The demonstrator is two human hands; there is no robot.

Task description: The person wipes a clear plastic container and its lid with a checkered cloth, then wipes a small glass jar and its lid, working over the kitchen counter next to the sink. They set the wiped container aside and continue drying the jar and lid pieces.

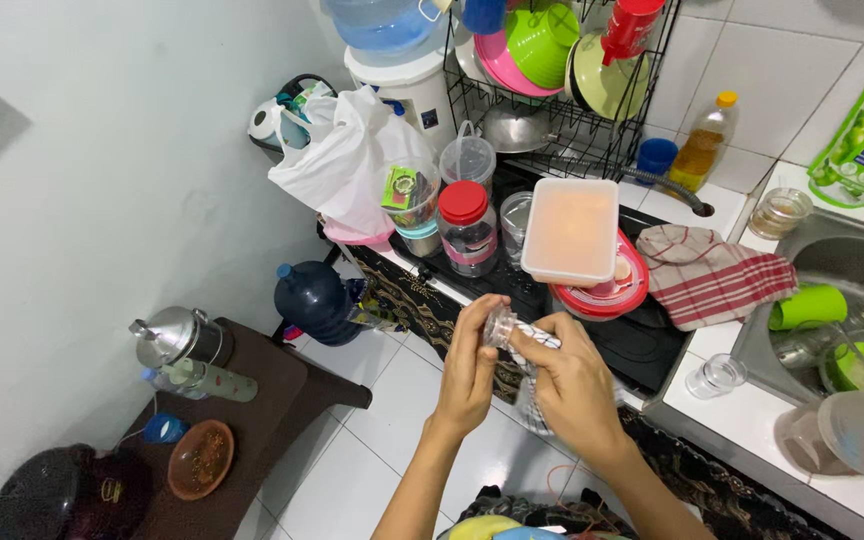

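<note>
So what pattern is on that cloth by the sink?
The cloth is red-and-white checked, a plaid weave, clearest in the head view.

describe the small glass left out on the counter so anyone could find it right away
Start at the sink on the right. On the white tiled counter just in front of its near left corner stands a small clear glass, upright and alone. Unlike the green cup in the sink, it is colourless.
</note>
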